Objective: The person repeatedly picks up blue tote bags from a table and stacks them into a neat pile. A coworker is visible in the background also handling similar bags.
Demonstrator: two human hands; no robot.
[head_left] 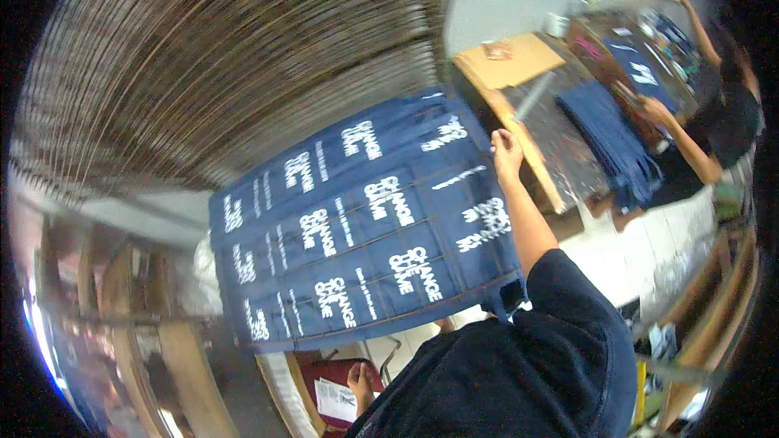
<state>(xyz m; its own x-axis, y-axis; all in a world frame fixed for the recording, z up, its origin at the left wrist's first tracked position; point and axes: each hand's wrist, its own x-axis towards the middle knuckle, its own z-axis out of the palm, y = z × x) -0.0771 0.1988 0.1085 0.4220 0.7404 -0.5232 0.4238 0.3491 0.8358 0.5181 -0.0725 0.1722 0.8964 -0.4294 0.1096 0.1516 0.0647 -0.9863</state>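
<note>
A large navy blue cloth is spread out in front of me, printed with repeated white lettering and crossed by thin seam-like lines. My right hand is raised at the cloth's right edge, fingers pinched together; whether they grip anything is too small to tell. Low in the view, my left hand is beside a white printed sheet on a dark red surface. Its fingers look curled, and what they hold, if anything, does not show.
A slatted rack of thin rods rises behind the cloth. To the right, a dark worktable bears tan cardboard and folded navy cloth, with another person's hand over it. Wooden frames stand left.
</note>
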